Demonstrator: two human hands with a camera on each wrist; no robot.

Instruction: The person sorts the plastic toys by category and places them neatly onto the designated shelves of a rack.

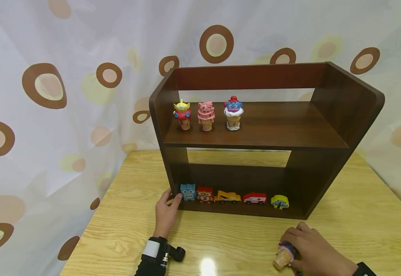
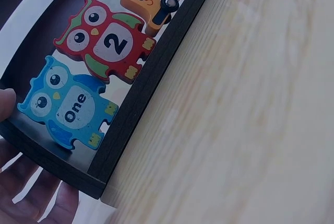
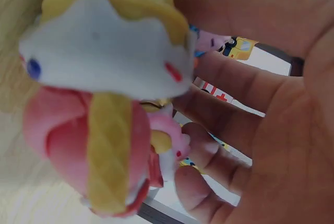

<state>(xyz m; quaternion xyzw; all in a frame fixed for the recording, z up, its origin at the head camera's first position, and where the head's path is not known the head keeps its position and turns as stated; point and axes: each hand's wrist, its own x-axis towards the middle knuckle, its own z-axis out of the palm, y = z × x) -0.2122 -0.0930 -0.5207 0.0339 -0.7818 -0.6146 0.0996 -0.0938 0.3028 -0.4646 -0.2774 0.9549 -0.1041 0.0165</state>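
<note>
At the lower left of a dark wooden shelf unit (image 1: pixel 328 184), my left hand (image 1: pixel 166 216) grips the side panel. In the left wrist view its thumb lies inside and its fingers (image 2: pixel 31 192) outside, beside a blue owl block (image 2: pixel 68 101) marked One. A red owl block (image 2: pixel 107 41) marked 2 stands next to it. My right hand (image 1: pixel 309 249) holds an ice-cream-cone figure (image 1: pixel 283 257) low over the table, in front of the shelf's right end. In the right wrist view a blurred pink, white and yellow toy (image 3: pixel 104 46) partly hides the fingers (image 3: pixel 229 114).
The upper shelf bears a yellow-headed figure (image 1: pixel 182 114), a pink cone figure (image 1: pixel 206 116) and a blue-faced cone figure (image 1: pixel 233 114). Along the lower shelf are a yellow truck (image 1: pixel 227 197), a red-and-white ambulance (image 1: pixel 255 198) and a yellow tree block (image 1: pixel 280 201). A patterned curtain (image 1: pixel 83 46) hangs behind.
</note>
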